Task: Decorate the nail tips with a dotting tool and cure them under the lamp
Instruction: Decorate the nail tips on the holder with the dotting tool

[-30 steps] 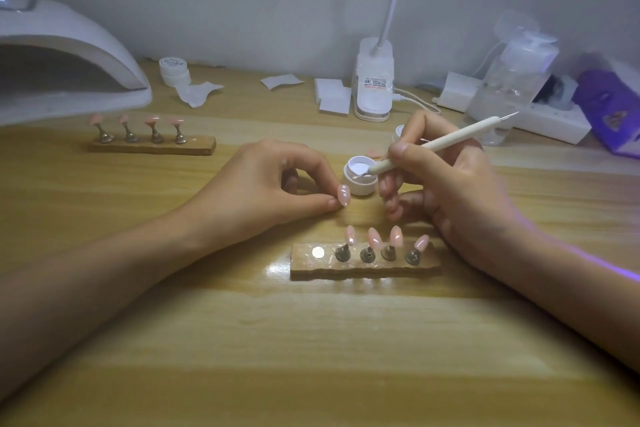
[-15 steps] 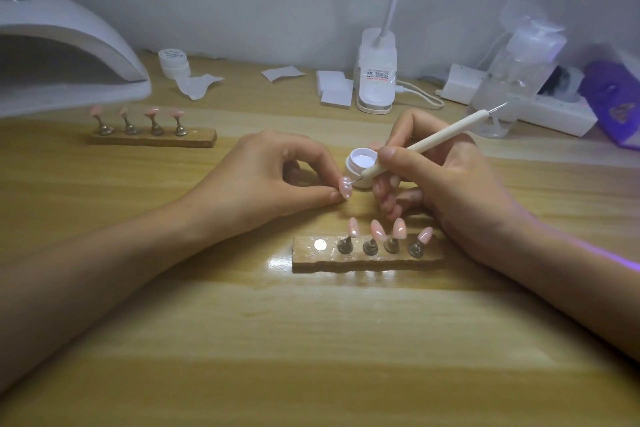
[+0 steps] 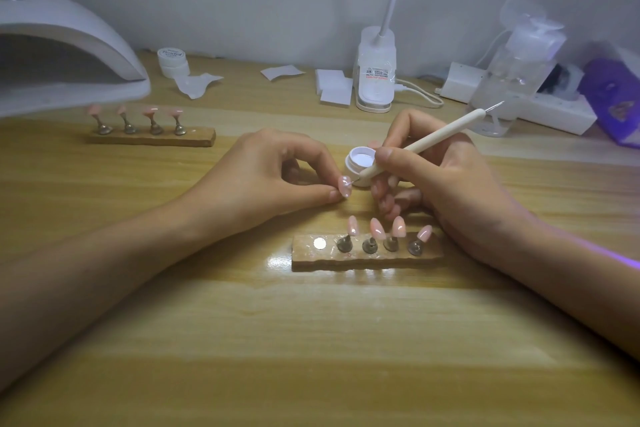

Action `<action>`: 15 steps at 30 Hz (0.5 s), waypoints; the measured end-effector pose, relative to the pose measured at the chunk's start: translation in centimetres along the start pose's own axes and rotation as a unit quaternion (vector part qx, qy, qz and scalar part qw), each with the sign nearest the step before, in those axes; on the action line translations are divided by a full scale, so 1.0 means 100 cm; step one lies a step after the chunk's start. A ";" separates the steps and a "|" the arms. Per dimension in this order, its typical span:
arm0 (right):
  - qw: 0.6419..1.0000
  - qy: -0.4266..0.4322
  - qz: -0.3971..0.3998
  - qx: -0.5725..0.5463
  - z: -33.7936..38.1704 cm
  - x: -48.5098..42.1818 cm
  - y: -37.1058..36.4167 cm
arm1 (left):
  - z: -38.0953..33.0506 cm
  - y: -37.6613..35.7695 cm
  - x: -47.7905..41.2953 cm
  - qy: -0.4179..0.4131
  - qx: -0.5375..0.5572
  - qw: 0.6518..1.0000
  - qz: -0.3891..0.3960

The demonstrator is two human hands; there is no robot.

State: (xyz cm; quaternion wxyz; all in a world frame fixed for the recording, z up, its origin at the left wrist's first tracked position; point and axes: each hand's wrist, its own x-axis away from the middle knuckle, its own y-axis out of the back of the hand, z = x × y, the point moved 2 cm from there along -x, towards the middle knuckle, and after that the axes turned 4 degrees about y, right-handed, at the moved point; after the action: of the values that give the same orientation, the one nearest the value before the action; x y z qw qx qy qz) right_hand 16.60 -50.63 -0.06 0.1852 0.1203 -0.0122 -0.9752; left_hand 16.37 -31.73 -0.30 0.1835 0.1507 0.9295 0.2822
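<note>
Far out to the left of the left hand [image 3: 263,180]: curing lamp [image 3: 69,55], mouth facing the desk [image 3: 311,340], and in front of it a wooden holder [image 3: 152,137] with four pink tips [image 3: 149,111] on stands. Left hand itself: thumb and forefinger pinched on one nail tip [image 3: 344,185], held low over the desk, a few white dots already on it. Just beyond those fingertips, an open pot [image 3: 362,161] of white gel. Dotting tool [image 3: 426,142] angled in from the right, fine point touching the nail tip's face. Right hand [image 3: 446,184] clamped on the tool like a pen, lower fingers curled down toward the desk. Nearer than both hands, a second holder [image 3: 367,255] with four plain tips [image 3: 377,227] and one bare spot [image 3: 319,243].

To do this well, probably: brace the right hand's lower fingers on the desk, touch and lift straight off rather than drag, space the dots evenly, reload from the pot before the bead runs thin, pinch well clear of wet gel.
</note>
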 end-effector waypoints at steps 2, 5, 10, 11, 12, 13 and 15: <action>1.000 0.000 0.000 -0.001 0.000 0.000 0.000 | 0.000 0.000 0.000 0.000 -0.001 1.000 0.000; 1.000 0.000 0.001 -0.001 0.001 0.000 0.000 | 0.000 -0.001 0.000 -0.002 0.000 1.000 0.000; 1.000 0.006 -0.002 -0.013 0.002 0.000 0.000 | 0.000 0.000 0.001 -0.007 -0.001 1.000 0.000; 1.000 0.008 -0.004 -0.018 0.002 0.000 0.000 | 0.000 0.000 0.001 -0.007 -0.001 1.000 0.001; 1.000 0.010 -0.005 -0.022 0.002 0.000 0.000 | 0.000 -0.001 0.001 -0.007 -0.002 1.000 0.001; 1.000 0.011 -0.006 -0.025 0.003 0.000 0.000 | 0.000 -0.001 0.001 -0.006 -0.001 1.000 0.002; 0.999 0.013 -0.008 -0.028 0.003 0.001 0.000 | 0.001 -0.001 0.001 -0.004 0.003 1.000 0.003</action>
State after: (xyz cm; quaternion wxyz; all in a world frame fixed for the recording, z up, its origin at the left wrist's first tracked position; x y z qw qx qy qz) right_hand 16.51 -50.70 0.21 0.1812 0.1282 0.0182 -0.9749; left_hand 16.30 -31.73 -0.45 0.1856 0.1550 0.9292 0.2794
